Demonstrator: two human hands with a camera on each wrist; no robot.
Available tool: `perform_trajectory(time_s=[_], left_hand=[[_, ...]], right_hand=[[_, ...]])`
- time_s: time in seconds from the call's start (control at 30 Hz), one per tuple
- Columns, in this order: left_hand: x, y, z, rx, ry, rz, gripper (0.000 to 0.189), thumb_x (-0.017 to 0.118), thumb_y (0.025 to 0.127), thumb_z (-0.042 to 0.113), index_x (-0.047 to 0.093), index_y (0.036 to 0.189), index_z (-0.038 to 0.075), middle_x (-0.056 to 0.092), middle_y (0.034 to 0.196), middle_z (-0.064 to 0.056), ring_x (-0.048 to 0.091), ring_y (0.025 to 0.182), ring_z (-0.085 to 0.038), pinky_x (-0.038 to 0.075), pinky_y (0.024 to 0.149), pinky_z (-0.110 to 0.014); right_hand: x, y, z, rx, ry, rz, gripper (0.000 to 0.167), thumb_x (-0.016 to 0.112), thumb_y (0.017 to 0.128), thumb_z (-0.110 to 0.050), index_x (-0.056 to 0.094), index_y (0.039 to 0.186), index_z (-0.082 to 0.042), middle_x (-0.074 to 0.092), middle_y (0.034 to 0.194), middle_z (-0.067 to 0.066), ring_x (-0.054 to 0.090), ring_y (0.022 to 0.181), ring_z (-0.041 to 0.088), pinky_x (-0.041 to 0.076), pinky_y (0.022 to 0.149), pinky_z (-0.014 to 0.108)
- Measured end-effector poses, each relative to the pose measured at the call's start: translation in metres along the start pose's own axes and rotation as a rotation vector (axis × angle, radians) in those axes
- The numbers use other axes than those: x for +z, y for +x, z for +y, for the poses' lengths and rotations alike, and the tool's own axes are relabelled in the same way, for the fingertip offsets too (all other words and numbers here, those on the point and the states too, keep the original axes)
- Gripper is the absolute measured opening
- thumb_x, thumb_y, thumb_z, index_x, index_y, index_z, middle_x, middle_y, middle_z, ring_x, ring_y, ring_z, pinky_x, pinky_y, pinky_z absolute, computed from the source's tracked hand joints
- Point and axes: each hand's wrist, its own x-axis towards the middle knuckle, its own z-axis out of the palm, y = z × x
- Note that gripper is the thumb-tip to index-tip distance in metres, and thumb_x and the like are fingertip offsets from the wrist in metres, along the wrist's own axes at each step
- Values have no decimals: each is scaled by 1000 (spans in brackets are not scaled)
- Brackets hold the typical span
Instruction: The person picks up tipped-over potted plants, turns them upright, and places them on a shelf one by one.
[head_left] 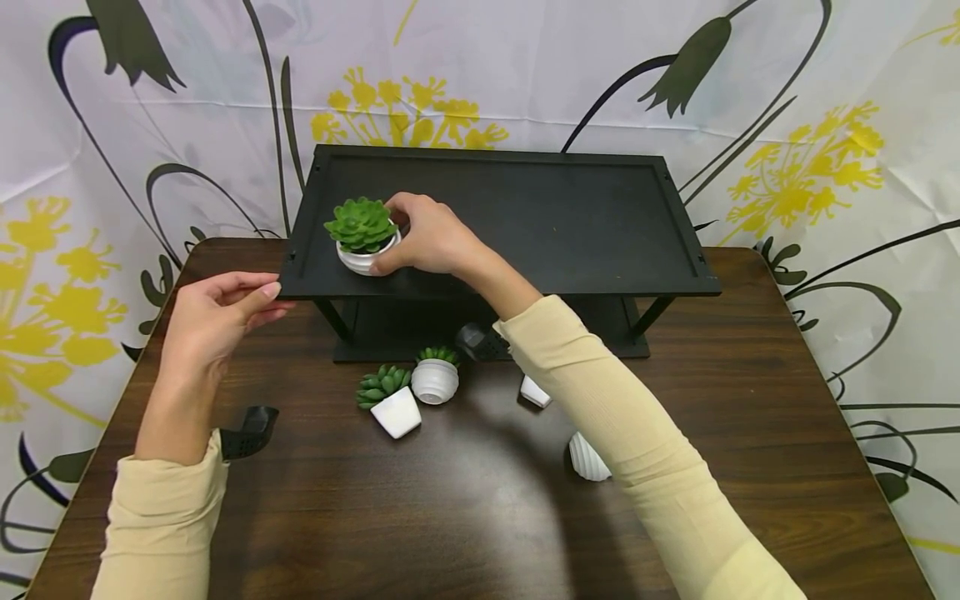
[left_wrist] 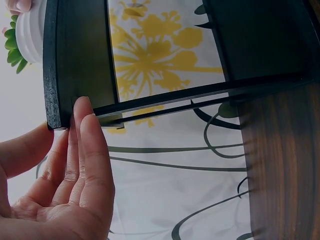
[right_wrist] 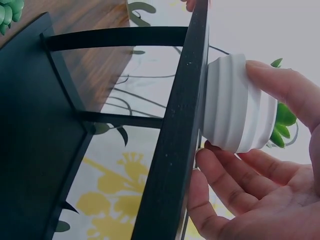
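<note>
A potted succulent (head_left: 362, 225) in a round, ribbed white pot stands on the top board of a black two-tier shelf (head_left: 495, 221), near its left end. My right hand (head_left: 431, 237) holds that pot from the right, thumb on the near side and fingers behind. In the right wrist view the white pot (right_wrist: 232, 102) sits against the board. My left hand (head_left: 225, 312) pinches the board's front left corner; the left wrist view shows the thumb above and the fingertips (left_wrist: 82, 107) underneath.
Before the shelf on the wooden table (head_left: 450, 500) lie a succulent in a square pot (head_left: 396, 411), one in a round pot (head_left: 435, 379), a small white pot (head_left: 534, 392) and a ribbed white pot (head_left: 588, 458), partly behind the right sleeve. A flowered curtain (head_left: 570, 67) hangs behind.
</note>
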Motion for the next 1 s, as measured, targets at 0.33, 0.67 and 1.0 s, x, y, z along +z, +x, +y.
perform_trajectory(time_s=[0.33,0.67,1.0], left_hand=[[-1,1,1,1,7,0,17,63,83,-3,69,78,13,66,71,2,66,59,-10,56,58,-17],[0,1,2,4,4,-3,17,62,84,-3,68,79,12,66,72,3,66,59,-10,56,59,-17],[0,1,1,2,-8,-1,18,62,83,-4,69,78,12,66,72,2,66,59,-11,56,59,-18]], right_hand=[[4,4,-5,16,-24,-7,65,77,72,-25,47,127,-9,48,124,3,45,111,15,43,87,21],[2,1,-5,-4,-1,-3,65,77,72,-25,48,128,-8,51,121,4,47,109,15,44,85,21],[-4,-12,0,-17,72,34,54,79,71,-21,55,118,-9,57,107,4,52,97,15,47,73,23]])
